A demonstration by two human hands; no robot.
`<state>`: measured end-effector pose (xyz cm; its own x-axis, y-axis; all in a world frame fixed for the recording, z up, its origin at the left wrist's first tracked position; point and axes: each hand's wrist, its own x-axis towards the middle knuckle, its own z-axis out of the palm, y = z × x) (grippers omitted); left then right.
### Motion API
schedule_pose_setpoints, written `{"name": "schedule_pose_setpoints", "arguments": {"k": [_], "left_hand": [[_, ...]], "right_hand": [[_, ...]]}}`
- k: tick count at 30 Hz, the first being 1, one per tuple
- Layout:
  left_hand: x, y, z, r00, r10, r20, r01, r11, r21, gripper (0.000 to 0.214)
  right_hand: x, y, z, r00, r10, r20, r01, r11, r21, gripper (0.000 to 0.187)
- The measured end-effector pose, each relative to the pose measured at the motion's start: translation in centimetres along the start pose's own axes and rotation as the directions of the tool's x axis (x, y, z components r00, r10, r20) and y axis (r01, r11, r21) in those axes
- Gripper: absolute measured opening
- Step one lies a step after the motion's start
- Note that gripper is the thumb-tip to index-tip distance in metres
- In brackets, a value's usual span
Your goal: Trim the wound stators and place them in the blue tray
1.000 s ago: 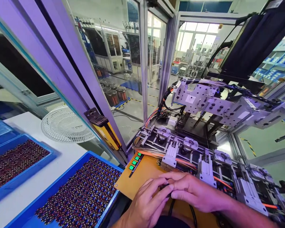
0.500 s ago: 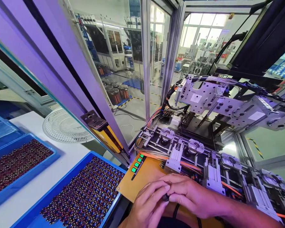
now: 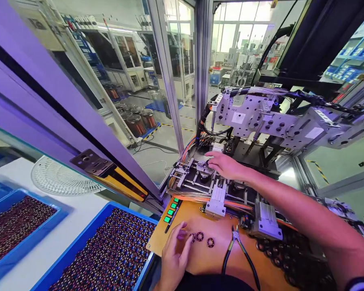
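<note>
My left hand (image 3: 175,252) rests low over the orange-brown board (image 3: 200,260), its thumb and fingers curved apart. By its thumb tip lies a small dark ring-shaped part (image 3: 193,238), partly covered. Two similar rings, a nearer one (image 3: 199,236) and a farther one (image 3: 210,242), lie to its right. My right hand (image 3: 223,163) reaches forward to the leftmost round metal fixture (image 3: 204,169). Its fingertips are pinched together there over something small and dark, mostly hidden. Diagonal cutters (image 3: 235,238) lie on the board with their handles spread.
Blue trays of ring parts, a near one (image 3: 98,214) and a far one (image 3: 59,214), stand at left. Many dark rings (image 3: 276,254) pile under my right forearm. Green buttons (image 3: 170,211) line the board's left edge. A metal gantry plate (image 3: 261,121) hangs beyond the fixtures.
My hands were together over the board around a small dark part. My right hand has moved forward to the fixture, and my left has drawn back and opened. The rings and cutters now show.
</note>
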<state>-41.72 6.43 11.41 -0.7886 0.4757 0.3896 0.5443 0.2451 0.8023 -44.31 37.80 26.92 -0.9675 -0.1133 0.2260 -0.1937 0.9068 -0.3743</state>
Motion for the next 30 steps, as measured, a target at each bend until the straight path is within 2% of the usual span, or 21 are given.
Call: {"name": "schedule_pose_setpoints", "arguments": {"k": [3, 7, 15, 23, 30], "left_hand": [[-1.2, -1.9, 0.9, 0.998, -0.063, -0.015, 0.064, 0.998, 0.020, 0.035], [-1.9, -2.9, 1.9, 0.996, -0.083, -0.010, 0.084, 0.996, 0.028, 0.037], [-2.2, -3.3, 2.1, 0.999, -0.040, 0.033, 0.037, 0.997, 0.074, 0.034], [-2.2, -3.6, 2.2, 0.999, 0.018, 0.036, -0.022, 0.993, 0.112, 0.033], [-2.3, -4.0, 2.3, 0.998, 0.049, 0.044, -0.055, 0.990, 0.132, 0.033]], "right_hand": [[1.1, 1.3, 1.4, 0.998, -0.007, 0.061, 0.010, 0.999, -0.048, 0.022], [1.5, 2.0, 2.2, 0.993, -0.018, 0.120, 0.029, 0.996, -0.084, 0.023], [1.9, 2.5, 2.5, 0.983, 0.040, 0.179, -0.015, 0.990, -0.140, 0.024], [2.7, 1.7, 2.3, 0.965, 0.113, 0.238, -0.061, 0.975, -0.215, 0.025], [2.7, 0.4, 2.1, 0.971, 0.161, 0.179, -0.105, 0.952, -0.288, 0.022]]}}
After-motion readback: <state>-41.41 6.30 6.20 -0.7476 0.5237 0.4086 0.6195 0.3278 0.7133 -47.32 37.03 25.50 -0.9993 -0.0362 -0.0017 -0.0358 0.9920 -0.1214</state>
